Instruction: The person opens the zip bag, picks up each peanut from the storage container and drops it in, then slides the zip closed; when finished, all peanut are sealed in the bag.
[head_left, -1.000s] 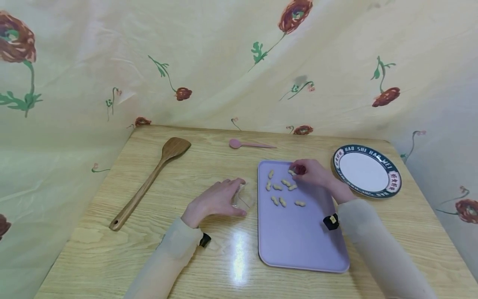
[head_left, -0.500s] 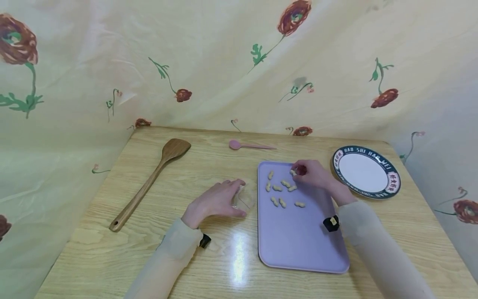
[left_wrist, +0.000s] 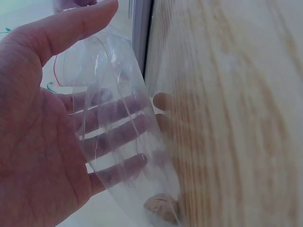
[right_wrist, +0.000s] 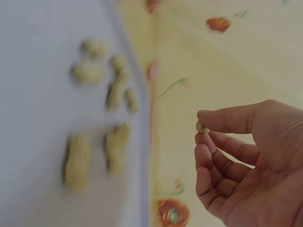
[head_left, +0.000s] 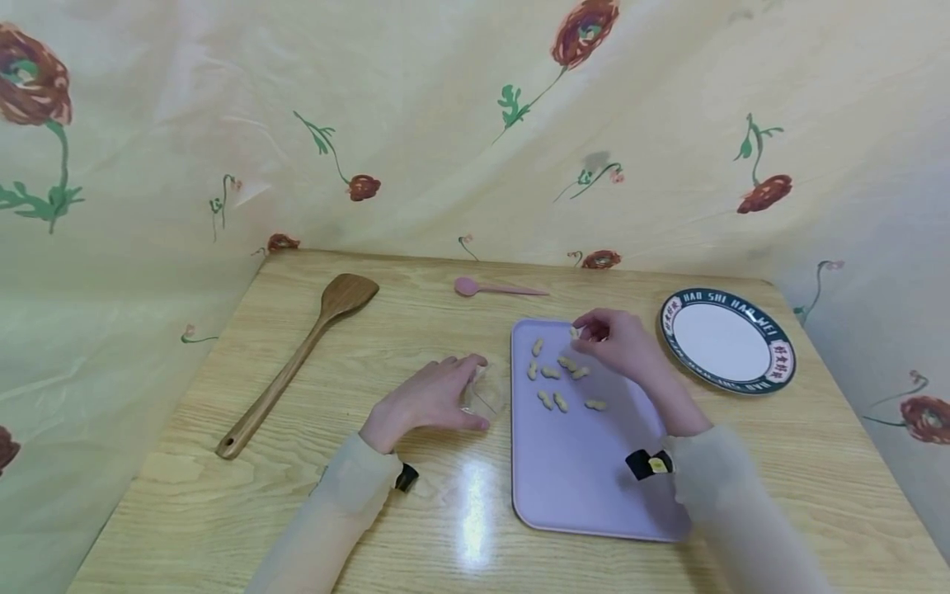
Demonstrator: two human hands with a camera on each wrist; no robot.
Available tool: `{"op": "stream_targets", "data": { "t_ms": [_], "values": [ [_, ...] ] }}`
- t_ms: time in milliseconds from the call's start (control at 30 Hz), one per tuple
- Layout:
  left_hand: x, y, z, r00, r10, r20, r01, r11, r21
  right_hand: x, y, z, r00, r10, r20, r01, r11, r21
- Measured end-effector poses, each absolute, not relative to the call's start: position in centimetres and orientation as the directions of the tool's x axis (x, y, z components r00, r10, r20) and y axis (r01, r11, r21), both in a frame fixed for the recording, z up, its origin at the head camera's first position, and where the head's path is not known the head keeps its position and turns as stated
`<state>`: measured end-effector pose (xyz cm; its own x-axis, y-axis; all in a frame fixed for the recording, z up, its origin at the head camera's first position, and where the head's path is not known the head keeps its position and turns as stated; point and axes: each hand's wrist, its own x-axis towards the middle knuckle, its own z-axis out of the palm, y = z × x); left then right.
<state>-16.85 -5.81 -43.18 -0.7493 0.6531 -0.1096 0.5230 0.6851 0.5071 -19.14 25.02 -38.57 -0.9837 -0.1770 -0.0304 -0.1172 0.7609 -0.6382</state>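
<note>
My right hand [head_left: 619, 345] pinches a peanut [head_left: 574, 333] between thumb and index finger, above the far end of the lilac tray [head_left: 594, 478]. Only a small end of that peanut [right_wrist: 201, 127] shows in the right wrist view. Several other peanuts [head_left: 550, 372] lie on the tray's far half. Left of the tray, my left hand [head_left: 430, 398] holds a clear plastic bag [head_left: 486, 392], thumb on one side and fingers round the other. A red line marks the bag near its mouth in the left wrist view, and a brownish lump [left_wrist: 161, 207] shows at its lower end.
A wooden spatula [head_left: 297, 363] lies on the left of the wooden table [head_left: 185, 495]. Toward the back edge is a pink spoon [head_left: 497, 288]. A white plate with a dark green rim [head_left: 675, 318] lies right of the tray. Floral cloth [head_left: 416, 124] hangs behind.
My right hand has lifted the peanut off the tray and moved it slightly up and to the left. The left hand and the bag stay where they were.
</note>
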Motion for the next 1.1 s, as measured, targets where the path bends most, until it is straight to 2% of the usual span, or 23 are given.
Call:
{"op": "stream_targets", "data": {
  "t_ms": [200,467,900,1100],
  "values": [
    [-16.8,-5.8,-43.0,-0.749,0.654,-0.107,0.522,0.682,0.512,-17.1,22.5,-37.7,-0.985,-0.174,-0.012,-0.116,0.704,-0.701],
    [-16.8,-5.8,-43.0,-0.746,0.657,-0.109,0.527,0.683,0.505,-15.6,19.4,-38.8,-0.981,-0.192,0.025,-0.136,0.59,-0.796],
    [-16.7,-5.7,-42.6,-0.753,0.647,-0.119,0.518,0.694,0.499,-14.5,16.5,-40.5,-0.973,-0.225,0.05,-0.171,0.561,-0.81],
    [-16.6,-5.7,-42.7,-0.76,0.641,-0.108,0.514,0.693,0.505,-14.2,16.0,-40.8,-0.975,-0.223,0.017,-0.147,0.584,-0.798]
  ]
}}
